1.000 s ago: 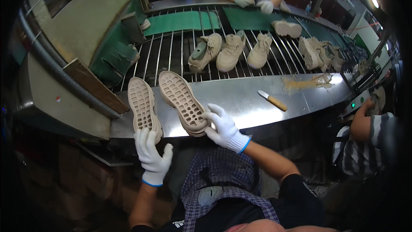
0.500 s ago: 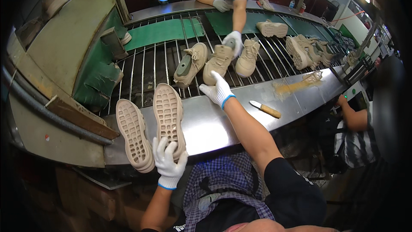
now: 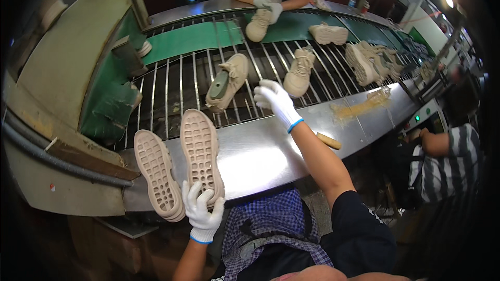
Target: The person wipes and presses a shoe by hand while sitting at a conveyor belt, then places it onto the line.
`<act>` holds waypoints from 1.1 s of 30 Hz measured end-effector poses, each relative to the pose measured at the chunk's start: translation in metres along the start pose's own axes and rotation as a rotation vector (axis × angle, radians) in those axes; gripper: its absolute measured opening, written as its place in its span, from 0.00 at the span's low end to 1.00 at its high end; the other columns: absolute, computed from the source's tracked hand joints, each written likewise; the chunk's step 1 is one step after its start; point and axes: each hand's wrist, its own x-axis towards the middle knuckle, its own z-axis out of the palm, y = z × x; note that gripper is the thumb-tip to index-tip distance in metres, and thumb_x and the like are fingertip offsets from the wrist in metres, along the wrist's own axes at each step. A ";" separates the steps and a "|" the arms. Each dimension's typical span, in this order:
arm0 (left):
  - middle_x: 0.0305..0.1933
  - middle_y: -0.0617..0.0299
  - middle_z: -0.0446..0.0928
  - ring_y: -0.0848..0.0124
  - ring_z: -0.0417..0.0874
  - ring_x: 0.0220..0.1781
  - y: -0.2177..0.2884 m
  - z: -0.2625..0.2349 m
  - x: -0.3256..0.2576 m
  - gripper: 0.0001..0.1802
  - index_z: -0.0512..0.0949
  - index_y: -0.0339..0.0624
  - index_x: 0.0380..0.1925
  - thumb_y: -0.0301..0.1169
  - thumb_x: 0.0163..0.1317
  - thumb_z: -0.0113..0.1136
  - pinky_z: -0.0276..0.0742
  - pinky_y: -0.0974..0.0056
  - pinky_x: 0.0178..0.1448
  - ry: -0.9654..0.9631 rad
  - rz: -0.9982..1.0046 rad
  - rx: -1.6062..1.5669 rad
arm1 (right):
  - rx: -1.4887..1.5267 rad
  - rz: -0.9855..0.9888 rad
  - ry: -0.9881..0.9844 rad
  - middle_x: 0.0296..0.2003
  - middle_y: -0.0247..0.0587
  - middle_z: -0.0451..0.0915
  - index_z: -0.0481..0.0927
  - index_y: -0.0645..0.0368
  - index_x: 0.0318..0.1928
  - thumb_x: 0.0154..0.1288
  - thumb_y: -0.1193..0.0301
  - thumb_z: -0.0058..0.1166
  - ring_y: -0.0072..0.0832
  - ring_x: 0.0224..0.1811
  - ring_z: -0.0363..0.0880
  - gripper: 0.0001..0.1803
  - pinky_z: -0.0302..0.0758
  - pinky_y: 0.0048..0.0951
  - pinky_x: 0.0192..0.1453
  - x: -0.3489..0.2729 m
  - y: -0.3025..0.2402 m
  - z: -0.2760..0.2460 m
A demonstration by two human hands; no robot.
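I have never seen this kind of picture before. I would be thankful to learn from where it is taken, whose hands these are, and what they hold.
There is no machine arm here, only a person. A wide fisheye camera on the person's head looks down, so straight edges appear bent. The white-gloved left hand touches the near end of one beige sole; I cannot tell how firmly it grips. A second sole lies to its left on the steel ledge. The right hand looks empty, fingers extended, near a rack of metal rods carrying beige shoes. A wooden handle also lies on the ledge. Across the rack, a co-worker's hands hold another shoe.
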 end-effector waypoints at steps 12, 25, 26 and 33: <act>0.79 0.40 0.68 0.43 0.70 0.80 -0.007 0.023 -0.004 0.28 0.73 0.30 0.71 0.28 0.73 0.63 0.67 0.44 0.83 0.073 -0.148 -0.204 | -0.866 -0.274 -0.046 0.62 0.59 0.81 0.80 0.62 0.67 0.76 0.53 0.58 0.51 0.66 0.81 0.30 0.77 0.45 0.72 -0.087 -0.013 -0.010; 0.79 0.41 0.69 0.44 0.71 0.79 -0.036 0.043 0.034 0.29 0.72 0.27 0.71 0.32 0.75 0.64 0.70 0.46 0.82 -0.015 -0.410 -0.514 | -0.731 -0.008 0.120 0.77 0.54 0.69 0.70 0.58 0.77 0.77 0.53 0.58 0.46 0.78 0.70 0.36 0.68 0.43 0.82 -0.103 0.001 -0.014; 0.75 0.39 0.71 0.42 0.72 0.78 -0.025 0.040 0.039 0.30 0.73 0.28 0.69 0.37 0.75 0.64 0.70 0.44 0.80 -0.052 -0.357 -0.419 | -0.808 -0.067 0.229 0.79 0.54 0.68 0.69 0.59 0.78 0.77 0.52 0.58 0.49 0.80 0.68 0.38 0.66 0.45 0.84 -0.082 0.011 -0.042; 0.69 0.33 0.75 0.40 0.80 0.68 -0.025 0.022 0.044 0.33 0.74 0.27 0.65 0.47 0.76 0.61 0.77 0.43 0.73 0.033 -0.520 -0.328 | -0.109 0.105 0.284 0.47 0.45 0.82 0.57 0.59 0.81 0.77 0.63 0.65 0.36 0.44 0.86 0.41 0.85 0.34 0.42 0.184 -0.004 -0.073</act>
